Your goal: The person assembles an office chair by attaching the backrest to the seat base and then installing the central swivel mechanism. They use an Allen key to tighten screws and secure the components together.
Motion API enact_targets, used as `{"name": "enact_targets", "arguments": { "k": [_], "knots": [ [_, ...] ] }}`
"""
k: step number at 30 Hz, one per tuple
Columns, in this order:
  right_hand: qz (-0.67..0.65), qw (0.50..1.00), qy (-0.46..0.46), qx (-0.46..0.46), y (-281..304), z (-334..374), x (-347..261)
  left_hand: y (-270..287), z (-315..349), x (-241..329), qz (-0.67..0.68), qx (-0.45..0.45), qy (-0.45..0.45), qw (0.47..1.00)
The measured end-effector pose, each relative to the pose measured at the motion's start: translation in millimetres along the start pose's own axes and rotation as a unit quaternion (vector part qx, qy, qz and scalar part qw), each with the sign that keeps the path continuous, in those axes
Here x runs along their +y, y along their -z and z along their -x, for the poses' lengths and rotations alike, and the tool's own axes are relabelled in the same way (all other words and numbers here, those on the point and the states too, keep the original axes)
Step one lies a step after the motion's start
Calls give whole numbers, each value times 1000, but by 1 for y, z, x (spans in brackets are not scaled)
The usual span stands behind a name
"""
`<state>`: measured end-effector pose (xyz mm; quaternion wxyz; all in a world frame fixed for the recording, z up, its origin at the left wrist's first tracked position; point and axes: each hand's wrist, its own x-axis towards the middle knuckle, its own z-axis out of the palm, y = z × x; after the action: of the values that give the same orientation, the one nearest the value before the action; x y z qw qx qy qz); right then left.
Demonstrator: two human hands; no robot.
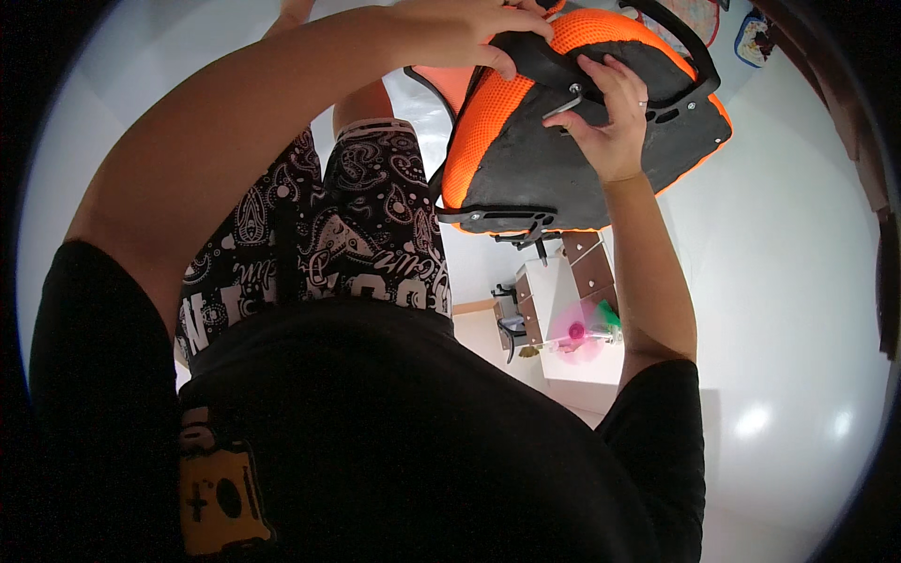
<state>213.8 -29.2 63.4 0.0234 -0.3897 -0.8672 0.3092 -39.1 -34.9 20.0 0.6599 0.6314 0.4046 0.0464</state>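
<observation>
my left hand grips the black armrest, likely steadying it; right hand's half-spread, thumb at the allen key

We have an orange mesh chair seat at upper right of frame, tilted, black underside facing us. Black loop armrest on its upper side, curving to the right; slotted black bracket along the seat's lower edge. Silver hex key sits at a bolt head near top centre-right; can't tell if engaged.
</observation>
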Motion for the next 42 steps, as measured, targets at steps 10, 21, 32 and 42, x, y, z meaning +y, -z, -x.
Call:
{"name": "enact_targets", "arguments": {
  "k": [10, 21, 32, 42],
  "knots": [
    [-86, 935, -186, 290, -65, -4, -28, -3, -5, -11, 31, 2, -61, 998],
    [-82, 909, -251, 323, -56, -4, -39, -4, -5, -10, -32, 40, -70, 996],
    [298, 950, 88, 3, 17, 3, -9, 2, 9, -10, -60, 67, -125, 988],
    [-292, 672, -629, 259, -66, -17, -115, -3, 11, 0, -46, 56, -77, 994]
  ]
}}
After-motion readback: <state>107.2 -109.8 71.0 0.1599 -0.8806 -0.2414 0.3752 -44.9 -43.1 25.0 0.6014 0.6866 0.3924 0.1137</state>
